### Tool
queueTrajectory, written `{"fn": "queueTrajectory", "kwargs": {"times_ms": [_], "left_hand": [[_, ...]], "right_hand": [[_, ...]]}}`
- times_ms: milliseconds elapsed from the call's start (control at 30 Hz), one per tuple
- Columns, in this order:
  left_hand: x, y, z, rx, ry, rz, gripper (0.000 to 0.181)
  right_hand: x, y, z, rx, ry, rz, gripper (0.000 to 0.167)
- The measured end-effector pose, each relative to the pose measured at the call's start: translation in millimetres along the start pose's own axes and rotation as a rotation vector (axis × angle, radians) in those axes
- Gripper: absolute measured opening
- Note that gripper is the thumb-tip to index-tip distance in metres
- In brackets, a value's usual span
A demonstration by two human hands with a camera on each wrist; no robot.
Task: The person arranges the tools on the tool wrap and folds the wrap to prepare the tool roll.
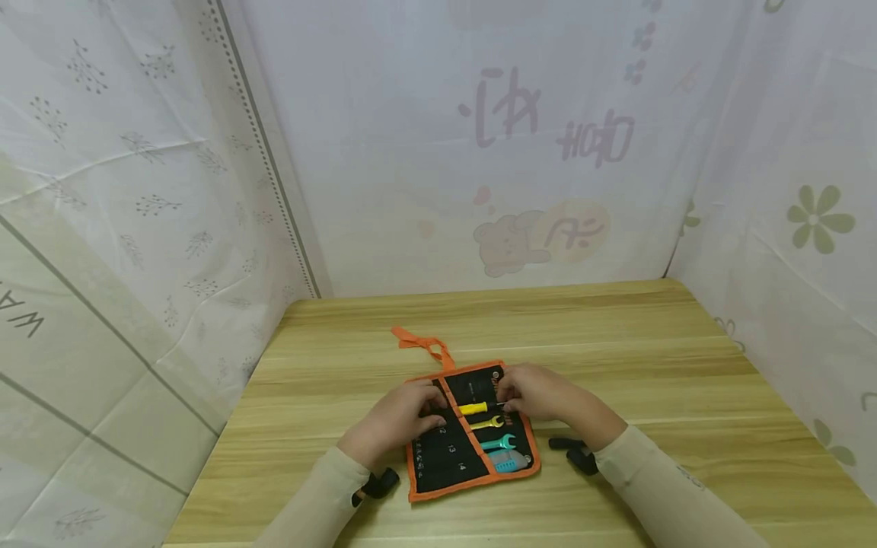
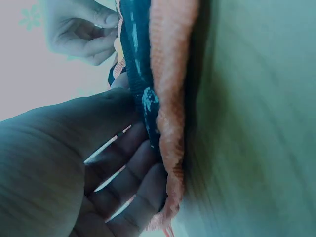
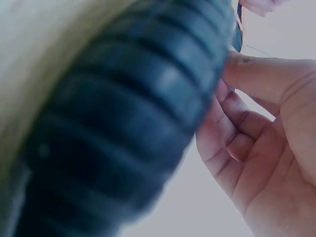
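Observation:
A black tool pouch (image 1: 438,457) with orange edging lies unrolled on the table. Its pocket row holds a yellow-handled screwdriver (image 1: 473,409), a yellow wrench (image 1: 488,423), a teal wrench (image 1: 503,442) and a teal-and-grey tool (image 1: 509,460) whose kind I cannot tell. With thumb and fingers, my right hand (image 1: 537,392) pinches the screwdriver near its shaft end; the fingertips hide part of the shaft. My left hand (image 1: 404,415) rests on the pouch's left part, and its fingertips touch the black fabric in the left wrist view, beside the orange edging (image 2: 170,108).
An orange tie strap (image 1: 425,344) trails from the pouch's far edge onto the wooden table (image 1: 329,342). Black wrist gear (image 1: 380,485) sits by each sleeve. Close to the right wrist camera, a blurred black ribbed part (image 3: 128,98) blocks much of the view. Printed curtains surround the table.

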State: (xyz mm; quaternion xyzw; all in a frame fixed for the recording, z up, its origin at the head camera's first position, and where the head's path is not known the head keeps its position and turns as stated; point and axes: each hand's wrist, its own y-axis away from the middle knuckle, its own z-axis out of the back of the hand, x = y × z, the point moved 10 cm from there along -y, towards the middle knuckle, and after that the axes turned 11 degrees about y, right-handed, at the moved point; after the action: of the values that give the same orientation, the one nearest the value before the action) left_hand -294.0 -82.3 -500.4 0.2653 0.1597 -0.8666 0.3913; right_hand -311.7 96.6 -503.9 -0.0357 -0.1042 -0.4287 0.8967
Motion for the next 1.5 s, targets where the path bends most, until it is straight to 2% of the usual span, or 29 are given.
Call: {"fn": "queueTrajectory", "kwargs": {"times_ms": [433, 733, 1067, 1500], "left_hand": [[5.8, 0.0, 2.8, -0.018, 0.014, 0.010, 0.024], [6.5, -1.8, 5.5, -0.059, -0.015, 0.010, 0.019], [7.7, -1.0, 5.2, -0.070, -0.027, 0.022, 0.019], [4.2, -0.4, 4.1, -0.061, -0.040, 0.018, 0.021]], "right_hand": [[-8.7, 3.8, -0.4, -0.019, -0.035, -0.017, 0.017], [-11.7, 1.8, 1.0, -0.019, -0.023, -0.005, 0.019], [-1.0, -7.2, 3.8, -0.031, 0.035, 0.035, 0.023], [8.6, -12.5, -3.7, 0.008, 0.098, -0.010, 0.028]]}}
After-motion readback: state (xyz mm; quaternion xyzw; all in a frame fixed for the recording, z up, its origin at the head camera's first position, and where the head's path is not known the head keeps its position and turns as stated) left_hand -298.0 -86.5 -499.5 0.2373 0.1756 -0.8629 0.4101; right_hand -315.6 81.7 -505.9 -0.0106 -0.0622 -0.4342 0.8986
